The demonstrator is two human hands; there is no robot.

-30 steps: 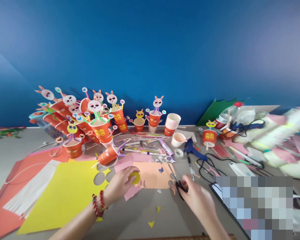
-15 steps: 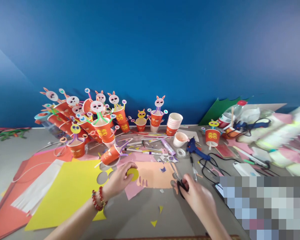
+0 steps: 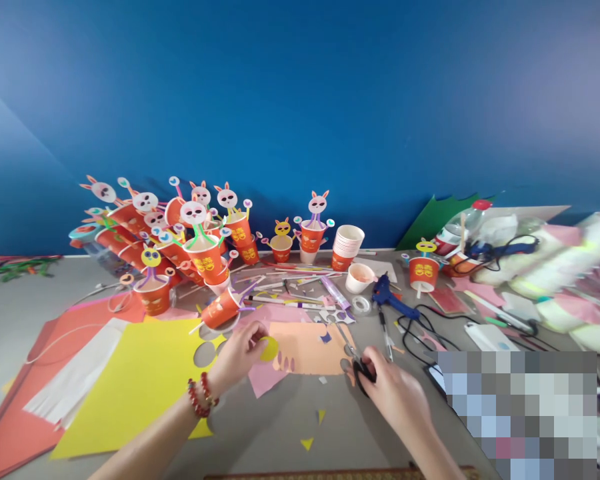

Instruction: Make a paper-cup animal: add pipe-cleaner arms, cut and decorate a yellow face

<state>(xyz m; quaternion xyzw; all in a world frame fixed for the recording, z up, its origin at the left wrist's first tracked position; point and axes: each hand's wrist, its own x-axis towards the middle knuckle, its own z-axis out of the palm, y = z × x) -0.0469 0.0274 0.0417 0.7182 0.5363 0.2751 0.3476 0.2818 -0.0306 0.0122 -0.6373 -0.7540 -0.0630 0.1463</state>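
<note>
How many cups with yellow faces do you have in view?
3: the upright cup at front left, the back-centre cup, and the right-hand cup beyond the glue gun. More may be hidden at left.

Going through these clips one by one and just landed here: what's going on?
A person's left hand holds a small yellow disc, while the right hand holds scissors, apart from the disc. An orange sheet lies on the table between and beyond them, with a larger yellow sheet to the left. Red cups topped with animal faces crowd the back left.
</note>
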